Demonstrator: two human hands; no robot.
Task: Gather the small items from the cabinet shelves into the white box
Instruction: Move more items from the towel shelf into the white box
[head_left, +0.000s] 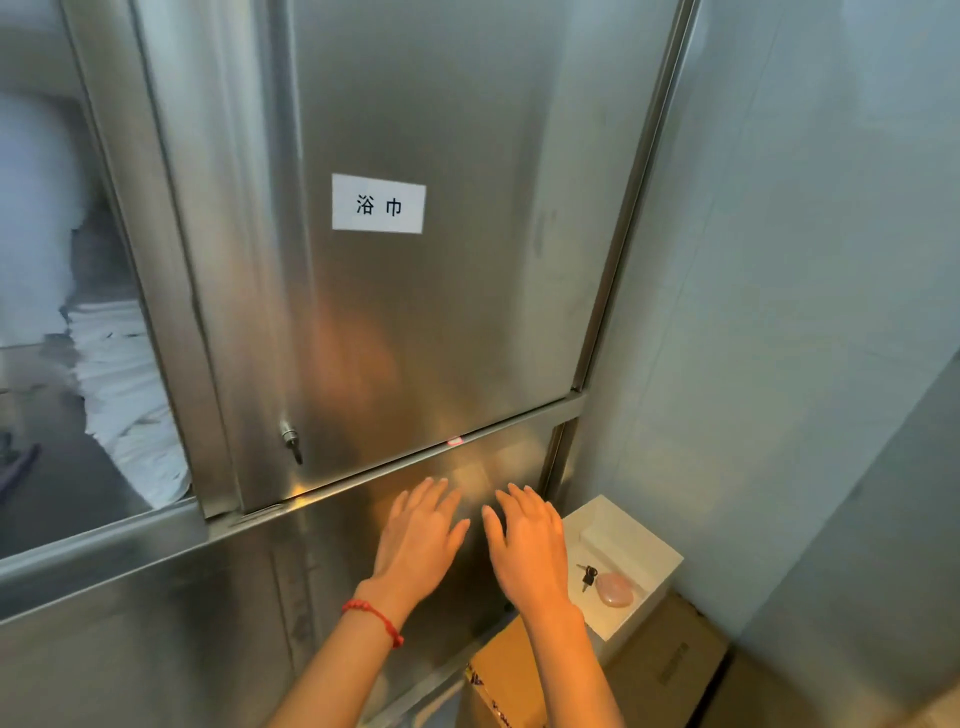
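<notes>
a white box sits low at the right, resting on brown cardboard cartons beside a pale wall. inside it lie a small set of keys and, just beside them, a pink rounded object that may be a key fob or a stone. a flat white piece lies toward the back of the box.

just left of the box, both hands are raised in front of a stainless steel cabinet. the left hand, with a red cord bracelet at the wrist, and the right hand are both released, fingers straight and spread, holding nothing. they are near the lower steel door; whether the palms touch the metal cannot be told.

above, the upper door is closed and carries a white paper label with two printed characters. a small lock sits near its lower left corner. at far left, behind the cabinet's open or glazed side, stacks of folded white towels fill a shelf.

as a judgement, the task looks partly done: some small items are already in the box, and any left on the shelves are hidden behind closed doors.
</notes>
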